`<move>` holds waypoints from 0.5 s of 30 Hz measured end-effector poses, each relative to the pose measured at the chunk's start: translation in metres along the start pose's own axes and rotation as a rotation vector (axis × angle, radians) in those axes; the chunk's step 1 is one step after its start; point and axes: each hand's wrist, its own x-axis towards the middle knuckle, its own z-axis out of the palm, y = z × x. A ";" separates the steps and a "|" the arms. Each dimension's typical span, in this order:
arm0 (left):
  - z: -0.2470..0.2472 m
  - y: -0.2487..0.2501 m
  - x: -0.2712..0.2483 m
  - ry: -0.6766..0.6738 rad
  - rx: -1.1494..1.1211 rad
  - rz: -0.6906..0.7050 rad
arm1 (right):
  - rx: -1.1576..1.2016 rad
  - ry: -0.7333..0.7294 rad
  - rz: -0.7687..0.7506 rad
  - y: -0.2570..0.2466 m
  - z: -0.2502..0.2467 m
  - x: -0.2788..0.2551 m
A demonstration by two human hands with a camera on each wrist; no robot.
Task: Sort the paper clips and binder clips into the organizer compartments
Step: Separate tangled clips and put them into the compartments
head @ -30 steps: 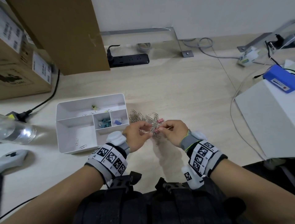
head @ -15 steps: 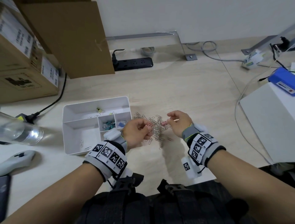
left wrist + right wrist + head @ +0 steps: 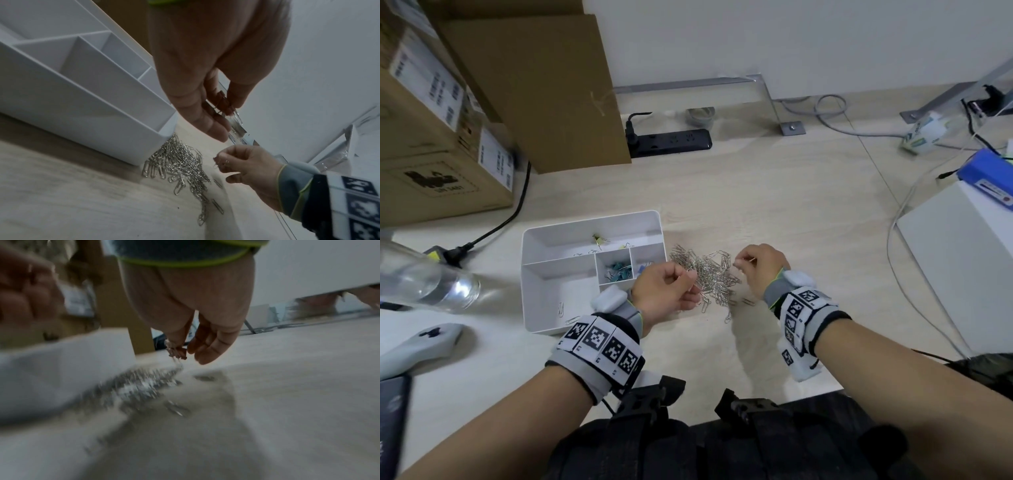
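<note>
Pale wood-grain table (image 3: 774,192) fills the scene, backed by a plain white wall. Above its near middle, the left hand (image 3: 664,291) is raised with fingers curled, pinching a small reddish binder clip (image 3: 223,104) and a silver paper clip (image 3: 236,118) between thumb and fingertips. Just to its right and apart from it, the right hand (image 3: 760,267) pinches another small clip (image 3: 177,353) between thumb and forefinger, its other fingers loosely curled; the right wrist view is too blurred to tell the clip's kind. Both wrists wear grey bands with black-and-white square markers.

Below and between the hands lies a tangled pile of silver paper clips (image 3: 709,274), with a few strays beside it, touching the right wall of a white organizer (image 3: 536,308). Its small middle compartment holds teal binder clips (image 3: 618,270); the small one beside it holds something blue; the long rear compartment has a yellow-green clip (image 3: 598,238); the large front-left one holds a few paper clips.

Farther out, cardboard boxes (image 3: 448,113) stand at the rear left, a black power strip (image 3: 671,140) lies by the wall, a clear bottle (image 3: 424,281) lies at the left, and a white box (image 3: 962,260) sits at the right with cables trailing around it.
</note>
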 end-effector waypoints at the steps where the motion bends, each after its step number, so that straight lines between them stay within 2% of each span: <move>1: -0.001 0.001 -0.002 -0.003 0.001 0.000 | 0.113 0.025 0.037 -0.004 -0.003 -0.003; 3: -0.002 0.003 -0.004 -0.002 0.021 0.013 | 0.426 -0.033 0.113 -0.016 -0.009 -0.011; 5: -0.004 0.006 -0.005 0.016 0.067 0.045 | 0.708 -0.183 0.163 -0.033 -0.016 -0.022; 6: -0.004 0.008 -0.006 0.025 0.089 0.063 | 0.775 -0.247 0.167 -0.040 -0.020 -0.027; 9: -0.005 0.016 -0.012 0.018 0.076 0.120 | 0.814 -0.357 0.139 -0.060 -0.026 -0.036; 15: -0.018 0.026 -0.018 -0.013 0.066 0.189 | 0.852 -0.451 0.104 -0.088 -0.032 -0.044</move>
